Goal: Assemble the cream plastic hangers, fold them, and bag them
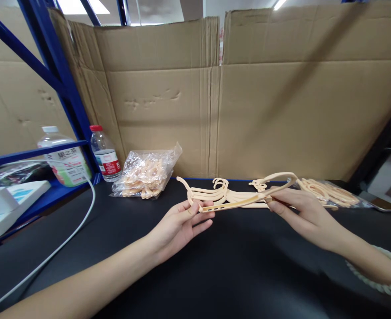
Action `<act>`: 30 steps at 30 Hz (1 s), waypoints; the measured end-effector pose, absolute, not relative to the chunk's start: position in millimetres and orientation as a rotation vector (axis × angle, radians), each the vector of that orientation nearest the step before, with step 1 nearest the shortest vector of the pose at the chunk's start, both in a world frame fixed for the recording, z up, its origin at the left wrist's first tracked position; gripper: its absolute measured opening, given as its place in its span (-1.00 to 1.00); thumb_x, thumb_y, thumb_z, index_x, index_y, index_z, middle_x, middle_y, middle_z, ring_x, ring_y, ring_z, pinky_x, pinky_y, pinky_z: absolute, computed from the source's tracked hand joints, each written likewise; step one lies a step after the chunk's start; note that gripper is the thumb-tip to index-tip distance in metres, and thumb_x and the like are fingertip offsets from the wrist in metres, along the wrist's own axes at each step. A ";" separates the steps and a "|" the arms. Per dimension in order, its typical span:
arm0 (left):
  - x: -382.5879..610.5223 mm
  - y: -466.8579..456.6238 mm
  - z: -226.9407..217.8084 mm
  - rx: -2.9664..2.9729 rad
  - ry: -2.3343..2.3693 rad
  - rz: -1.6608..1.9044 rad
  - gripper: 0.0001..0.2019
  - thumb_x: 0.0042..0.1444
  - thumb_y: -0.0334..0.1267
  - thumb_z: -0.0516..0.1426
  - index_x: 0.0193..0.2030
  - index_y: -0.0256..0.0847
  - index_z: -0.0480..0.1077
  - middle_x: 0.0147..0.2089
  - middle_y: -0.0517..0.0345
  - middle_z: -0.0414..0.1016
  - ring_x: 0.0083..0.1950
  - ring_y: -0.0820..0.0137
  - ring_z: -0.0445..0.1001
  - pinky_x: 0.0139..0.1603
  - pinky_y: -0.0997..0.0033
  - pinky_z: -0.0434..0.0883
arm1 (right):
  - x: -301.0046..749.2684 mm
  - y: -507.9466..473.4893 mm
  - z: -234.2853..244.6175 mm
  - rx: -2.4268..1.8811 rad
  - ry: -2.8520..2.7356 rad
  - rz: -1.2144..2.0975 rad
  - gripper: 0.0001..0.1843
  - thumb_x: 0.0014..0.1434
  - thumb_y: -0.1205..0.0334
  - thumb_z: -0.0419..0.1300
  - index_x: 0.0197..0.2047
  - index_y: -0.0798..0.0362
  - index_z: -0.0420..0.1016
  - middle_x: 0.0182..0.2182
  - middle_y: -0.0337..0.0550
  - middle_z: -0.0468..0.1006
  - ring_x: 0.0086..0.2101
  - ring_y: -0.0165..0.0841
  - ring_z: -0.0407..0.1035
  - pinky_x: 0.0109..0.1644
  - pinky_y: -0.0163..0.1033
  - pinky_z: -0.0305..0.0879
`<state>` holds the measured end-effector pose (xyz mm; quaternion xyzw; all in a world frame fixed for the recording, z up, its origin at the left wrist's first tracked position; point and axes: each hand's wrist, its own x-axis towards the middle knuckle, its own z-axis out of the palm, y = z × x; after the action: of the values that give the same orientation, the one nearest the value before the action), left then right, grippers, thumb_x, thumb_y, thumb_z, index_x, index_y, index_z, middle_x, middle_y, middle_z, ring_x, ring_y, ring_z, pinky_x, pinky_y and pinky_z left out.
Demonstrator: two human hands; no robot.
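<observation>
Cardboard wall (265,102): right behind the grip, creased, kinda scuffed, split by a seam, shadow running diagonally off to the right
Blue frame (47,44): up and left of the grip, chunky bars
Tabletop (222,279): plain black, under the grip
Light strip (279,4): glowing way above the grip
Dark post (385,139): far right of the grip, slanted

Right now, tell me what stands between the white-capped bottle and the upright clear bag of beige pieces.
In the head view, a blue post and the red-capped bottle stand between the white-capped bottle and the bag.
</observation>
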<state>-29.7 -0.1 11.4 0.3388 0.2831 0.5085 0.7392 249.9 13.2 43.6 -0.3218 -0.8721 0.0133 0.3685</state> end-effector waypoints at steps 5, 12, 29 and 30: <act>-29.1 2.4 8.5 0.730 0.619 1.135 -0.93 0.12 -0.44 0.23 -0.38 -0.33 0.45 -0.25 0.06 0.53 -0.24 0.40 0.55 -0.09 0.38 0.51 | 250.5 13.6 41.5 -0.814 -2.237 0.010 -0.76 0.35 0.25 0.00 -0.36 0.01 0.37 -0.46 -0.21 0.49 -0.44 -0.33 0.39 -0.35 -0.26 0.33; -28.7 3.4 2.0 0.793 0.683 1.164 -0.92 0.13 -0.47 0.20 -0.39 -0.37 0.47 -0.31 0.07 0.48 -0.37 0.52 0.47 -0.20 0.53 0.48 | 250.5 14.4 36.9 -0.781 -2.273 -0.033 -0.79 0.35 0.25 0.00 -0.19 0.00 0.46 -0.25 -0.10 0.58 -0.20 -0.21 0.48 -0.16 -0.18 0.41; -24.3 -1.9 -1.4 0.882 0.796 1.313 -0.81 -0.07 -0.41 0.34 -0.44 -0.32 0.38 -0.41 0.16 0.44 -0.52 0.61 0.30 -0.44 0.60 0.31 | 240.8 12.1 25.9 -0.789 -2.280 -0.013 -0.79 0.34 0.27 0.00 -0.16 0.03 0.46 -0.20 -0.03 0.59 -0.19 -0.21 0.49 -0.12 -0.11 0.43; -24.1 -2.2 -1.5 0.882 0.801 1.318 -0.81 -0.07 -0.41 0.34 -0.44 -0.32 0.38 -0.39 0.15 0.45 -0.51 0.60 0.31 -0.43 0.60 0.32 | 240.1 11.7 26.1 -0.800 -2.271 -0.003 -0.80 0.34 0.26 0.01 -0.17 0.03 0.46 -0.20 -0.04 0.59 -0.19 -0.21 0.49 -0.13 -0.12 0.43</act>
<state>-24.1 -2.2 -1.5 0.3853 0.3499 0.5756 0.6307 240.1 11.7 26.1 -0.3101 -0.8804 -0.0011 0.3588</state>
